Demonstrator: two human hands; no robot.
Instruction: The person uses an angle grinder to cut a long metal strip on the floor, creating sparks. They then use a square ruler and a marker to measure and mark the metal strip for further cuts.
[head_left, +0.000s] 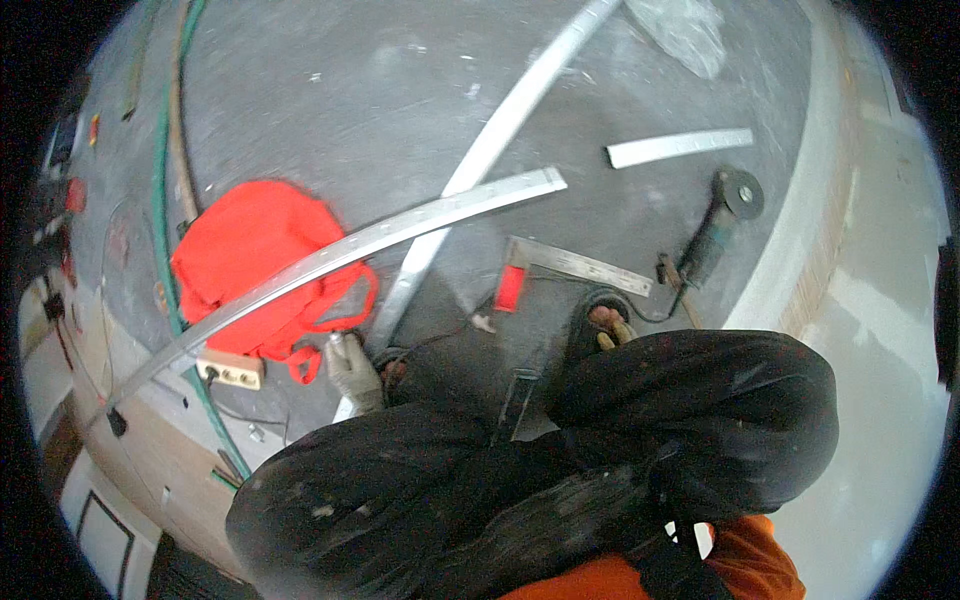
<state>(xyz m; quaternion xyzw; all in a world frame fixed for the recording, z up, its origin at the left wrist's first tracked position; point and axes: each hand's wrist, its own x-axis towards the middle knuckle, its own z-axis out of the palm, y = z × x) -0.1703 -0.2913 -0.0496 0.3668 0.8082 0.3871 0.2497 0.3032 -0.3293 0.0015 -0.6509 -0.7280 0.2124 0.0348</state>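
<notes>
Nearest to us, our two black-trousered knees (700,410) bend above the grey floor (400,90), and our feet (605,320) show past them. Our left hand (352,375), in one pale glove, reaches down beside the left foot, over the near end of a long metal strip (520,100); we cannot tell how far its fingers are open or whether they grip. Our right hand we cannot make out, nor its state. We count three metal strips: that one, running to the floor's far edge; a second long one (400,230), crossing it and passing across one red bag (255,250); and a short one (680,147), farther off toward the right. One power strip (230,369) with several sockets lies near the floor's left edge, beside one green hose (161,200). Ahead of our right foot lies one square (590,268) with a red handle; near the floor's right edge lies one angle grinder (712,240). Farthest, at the floor's far edge, is one clear plastic sheet (690,35).
</notes>
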